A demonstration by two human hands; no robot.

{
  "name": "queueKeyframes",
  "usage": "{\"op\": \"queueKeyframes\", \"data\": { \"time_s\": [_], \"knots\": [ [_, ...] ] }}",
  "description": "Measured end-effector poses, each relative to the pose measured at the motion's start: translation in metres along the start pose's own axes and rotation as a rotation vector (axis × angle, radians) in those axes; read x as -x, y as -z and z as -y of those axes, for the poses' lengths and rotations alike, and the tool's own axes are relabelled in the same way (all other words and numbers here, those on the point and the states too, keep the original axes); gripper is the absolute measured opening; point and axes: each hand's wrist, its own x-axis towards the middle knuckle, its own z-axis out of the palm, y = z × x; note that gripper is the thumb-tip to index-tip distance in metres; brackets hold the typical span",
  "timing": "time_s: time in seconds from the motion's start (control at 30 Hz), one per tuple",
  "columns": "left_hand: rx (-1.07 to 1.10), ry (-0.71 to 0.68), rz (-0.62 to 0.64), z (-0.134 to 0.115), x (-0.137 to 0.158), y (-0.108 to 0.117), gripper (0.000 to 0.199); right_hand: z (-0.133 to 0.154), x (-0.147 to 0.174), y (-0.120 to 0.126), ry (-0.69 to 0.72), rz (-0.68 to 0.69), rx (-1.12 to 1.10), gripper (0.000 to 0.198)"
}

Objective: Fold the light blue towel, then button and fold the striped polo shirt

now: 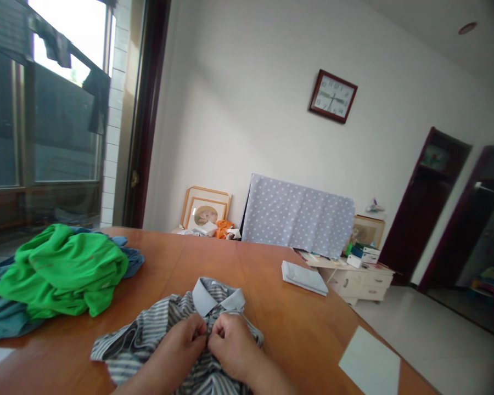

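A grey-and-white striped shirt (148, 323) with a pale collar (206, 299) lies on the wooden table in front of me, collar pointing away. My left hand (191, 337) is closed on the shirt's front just below the collar. Right beside it, my right hand (228, 340) pinches the front on the other side of the opening. Both sets of fingertips nearly meet at the middle of the shirt, and the exact bit of cloth or button between them is hidden. One short sleeve spreads out to the left.
On the wooden table (304, 340), a green garment (66, 269) tops a heap of blue-green clothes (8, 312) at left. A folded light cloth (304, 277) lies near the right edge, a pale sheet (370, 359) closer. Behind stands a white cabinet (354, 282) and something under a dotted cover (296, 214).
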Motion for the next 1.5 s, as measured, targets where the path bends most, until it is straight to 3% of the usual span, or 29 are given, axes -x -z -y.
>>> {"op": "queueKeyframes", "data": {
  "time_s": [0.13,0.3,0.63,0.9,1.03,1.13,1.3,1.5],
  "knots": [
    [0.038,-0.021,0.003,0.003,0.001,-0.001,0.005,0.001,0.002,0.005,-0.003,0.029,-0.084,0.01],
    [0.205,0.041,0.017,0.001,0.004,-0.001,0.006,-0.003,0.002,0.012,-0.07,0.222,-0.378,0.005],
    [0.345,0.093,0.076,-0.006,0.006,0.0,0.012,-0.018,0.0,0.007,-0.013,0.226,-0.468,0.012],
    [0.399,0.075,0.115,-0.011,0.007,0.003,0.016,-0.015,0.001,0.012,0.097,0.211,-0.361,0.041],
    [0.443,0.083,0.116,-0.015,0.008,0.002,0.014,-0.019,0.0,0.01,0.113,0.255,-0.349,0.015],
    [0.463,0.137,0.123,-0.019,0.008,0.001,0.018,-0.023,-0.001,0.007,0.098,0.218,-0.354,0.007],
    [0.442,0.209,0.113,-0.022,0.01,0.005,0.024,-0.023,0.0,0.007,0.15,0.097,-0.224,0.002],
    [0.408,0.212,0.121,-0.02,0.008,0.006,0.032,-0.017,0.002,0.012,0.183,0.081,-0.168,0.007]
  ]
}}
